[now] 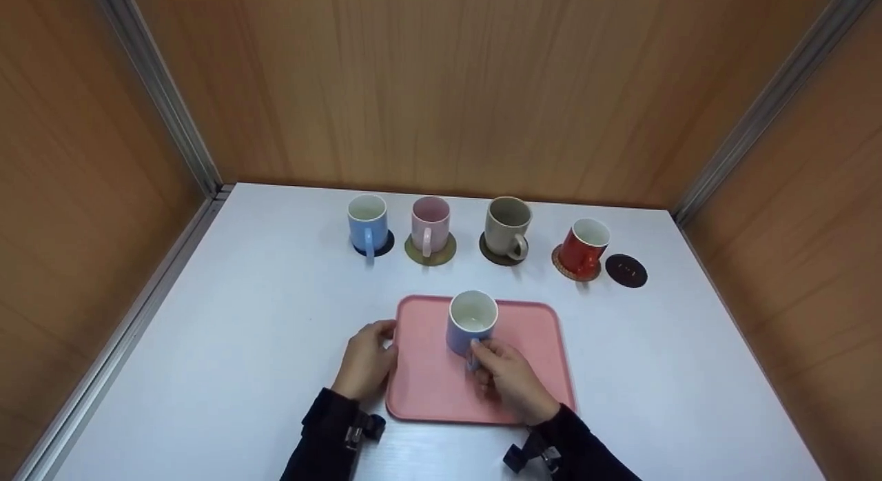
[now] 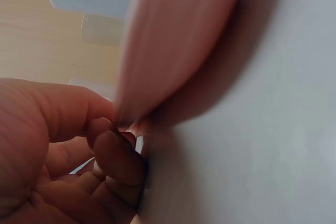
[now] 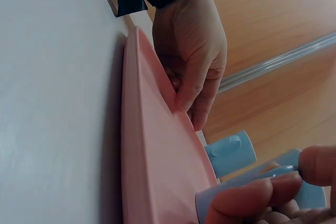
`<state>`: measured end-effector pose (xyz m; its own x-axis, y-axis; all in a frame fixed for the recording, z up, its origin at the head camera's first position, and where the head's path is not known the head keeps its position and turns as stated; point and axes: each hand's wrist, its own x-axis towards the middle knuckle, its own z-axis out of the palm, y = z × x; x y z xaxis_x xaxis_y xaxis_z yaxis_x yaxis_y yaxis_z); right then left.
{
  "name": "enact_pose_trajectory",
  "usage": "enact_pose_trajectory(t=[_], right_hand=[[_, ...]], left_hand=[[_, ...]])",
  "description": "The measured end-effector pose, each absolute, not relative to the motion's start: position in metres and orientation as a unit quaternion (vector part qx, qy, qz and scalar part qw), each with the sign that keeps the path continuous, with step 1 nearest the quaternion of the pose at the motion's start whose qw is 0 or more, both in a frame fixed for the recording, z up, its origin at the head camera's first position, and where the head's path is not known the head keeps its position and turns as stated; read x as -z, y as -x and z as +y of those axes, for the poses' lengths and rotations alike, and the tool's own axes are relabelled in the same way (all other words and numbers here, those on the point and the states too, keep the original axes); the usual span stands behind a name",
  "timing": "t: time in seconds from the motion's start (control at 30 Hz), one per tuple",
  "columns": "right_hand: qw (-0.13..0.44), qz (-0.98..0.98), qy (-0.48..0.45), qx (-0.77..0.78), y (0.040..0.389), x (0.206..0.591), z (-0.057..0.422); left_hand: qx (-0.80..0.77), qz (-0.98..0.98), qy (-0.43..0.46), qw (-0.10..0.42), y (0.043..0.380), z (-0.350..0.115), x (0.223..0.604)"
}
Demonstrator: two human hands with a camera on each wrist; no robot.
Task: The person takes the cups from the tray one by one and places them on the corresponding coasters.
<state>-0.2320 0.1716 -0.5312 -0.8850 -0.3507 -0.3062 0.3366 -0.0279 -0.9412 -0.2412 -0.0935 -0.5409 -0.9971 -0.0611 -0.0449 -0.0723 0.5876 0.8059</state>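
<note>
A pink tray (image 1: 427,391) lies on the white table in the head view. On it, slightly right of its middle, stands a light blue mug (image 1: 463,333) with a white inside. My right hand (image 1: 511,377) pinches this mug's handle between thumb and fingers. At the tray's left edge, my left hand (image 1: 366,360) grips the rim. The right wrist view shows the left hand (image 3: 194,56) from across the tray, and the mug's side (image 3: 207,203) close by. Part of the handle is hidden by the right fingers.
Behind the tray stand a blue mug (image 1: 368,226), a pink mug (image 1: 431,222), a grey-brown mug (image 1: 506,226) and a red mug (image 1: 582,250), each on a round coaster. A bare dark coaster (image 1: 626,271) lies at far right. Wooden panels (image 1: 448,88) enclose the table.
</note>
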Motion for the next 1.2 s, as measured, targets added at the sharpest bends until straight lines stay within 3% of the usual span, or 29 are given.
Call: enact_pose_trajectory(t=[0.2, 0.6, 1.07, 1.2], right_hand=[[0.266, 0.649, 0.022, 0.713, 0.233, 0.530, 0.174], [0.264, 0.724, 0.069, 0.634, 0.232, 0.517, 0.189], [0.247, 0.709, 0.067, 0.657, 0.231, 0.517, 0.209], [0.218, 0.705, 0.050, 0.673, 0.232, 0.507, 0.219]], left_hand=[[-0.457, 0.889, 0.036, 0.006, 0.240, -0.096, 0.541], [-0.436, 0.900, 0.022, -0.014, 0.240, -0.095, 0.543], [-0.443, 0.896, 0.030, -0.013, 0.241, -0.094, 0.543], [-0.446, 0.895, 0.027, -0.010, 0.242, -0.094, 0.542]])
